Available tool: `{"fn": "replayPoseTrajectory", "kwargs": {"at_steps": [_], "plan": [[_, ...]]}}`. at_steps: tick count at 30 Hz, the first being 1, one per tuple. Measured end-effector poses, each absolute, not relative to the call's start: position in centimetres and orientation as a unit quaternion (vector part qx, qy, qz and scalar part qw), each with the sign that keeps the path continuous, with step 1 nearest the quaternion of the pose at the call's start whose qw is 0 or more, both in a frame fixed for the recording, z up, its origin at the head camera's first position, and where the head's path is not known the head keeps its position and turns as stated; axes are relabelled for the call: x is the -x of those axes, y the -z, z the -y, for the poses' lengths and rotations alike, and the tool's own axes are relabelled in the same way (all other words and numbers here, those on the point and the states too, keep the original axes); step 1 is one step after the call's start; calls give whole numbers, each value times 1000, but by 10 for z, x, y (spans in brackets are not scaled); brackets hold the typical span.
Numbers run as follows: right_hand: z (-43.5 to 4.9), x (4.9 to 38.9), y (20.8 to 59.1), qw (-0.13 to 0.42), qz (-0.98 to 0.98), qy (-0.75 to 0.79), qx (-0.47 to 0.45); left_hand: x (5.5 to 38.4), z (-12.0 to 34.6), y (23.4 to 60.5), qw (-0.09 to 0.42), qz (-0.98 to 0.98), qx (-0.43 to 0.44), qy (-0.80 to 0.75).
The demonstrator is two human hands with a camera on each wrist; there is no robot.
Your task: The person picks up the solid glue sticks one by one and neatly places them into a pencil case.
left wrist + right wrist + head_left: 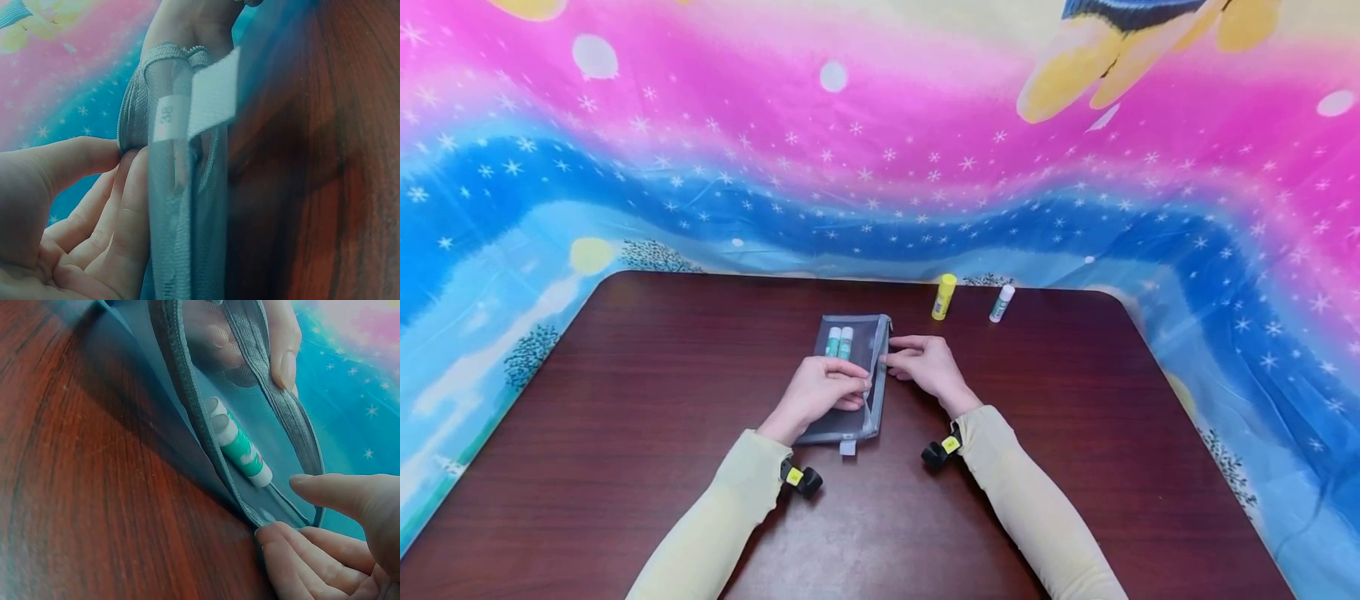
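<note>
A grey see-through mesh zip pouch (831,423) lies on the table, its zipped side parted into a gap in the right wrist view. Two white-and-green glue sticks (245,456) lie side by side inside it. My left hand (822,387) pinches one zipper edge (134,119) between thumb and fingers, drawing it away from the other edge. At the far end of the zipper my right hand (927,365) holds the pouch's corner, fingertips (275,534) at the lower edge and thumb by the upper one.
Beyond the pouch, a yellow glue stick (943,297) and a white-and-green glue stick (1002,303) stand upright near the back edge of the brown table (700,350). A printed cloth (880,167) hangs behind. A pale tag (847,447) sticks out from the pouch's near end.
</note>
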State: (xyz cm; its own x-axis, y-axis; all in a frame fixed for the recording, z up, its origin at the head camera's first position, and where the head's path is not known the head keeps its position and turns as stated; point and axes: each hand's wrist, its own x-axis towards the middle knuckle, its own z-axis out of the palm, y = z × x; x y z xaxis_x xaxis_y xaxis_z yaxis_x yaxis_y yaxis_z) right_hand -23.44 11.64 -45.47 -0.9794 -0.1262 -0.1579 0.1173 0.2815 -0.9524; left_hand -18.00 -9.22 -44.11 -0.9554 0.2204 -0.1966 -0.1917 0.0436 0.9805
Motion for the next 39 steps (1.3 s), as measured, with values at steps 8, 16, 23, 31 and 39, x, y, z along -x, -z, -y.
{"fn": "replayPoseTrajectory", "kwargs": {"at_steps": [8,16,23,31,39], "plan": [[-120,232,451,91,-803,588,17,180,93,440,147,-709,-14,-690],[-126,228,444,79,-809,582,17,180,93,440,149,-710,-8,-688],[-132,224,439,67,-816,574,12,180,93,440,149,-710,-8,-688],[-137,223,435,45,-812,582,6,180,92,441,148,-704,-14,-694],[-144,223,427,26,-798,601,6,179,92,438,147,-710,-17,-689]]}}
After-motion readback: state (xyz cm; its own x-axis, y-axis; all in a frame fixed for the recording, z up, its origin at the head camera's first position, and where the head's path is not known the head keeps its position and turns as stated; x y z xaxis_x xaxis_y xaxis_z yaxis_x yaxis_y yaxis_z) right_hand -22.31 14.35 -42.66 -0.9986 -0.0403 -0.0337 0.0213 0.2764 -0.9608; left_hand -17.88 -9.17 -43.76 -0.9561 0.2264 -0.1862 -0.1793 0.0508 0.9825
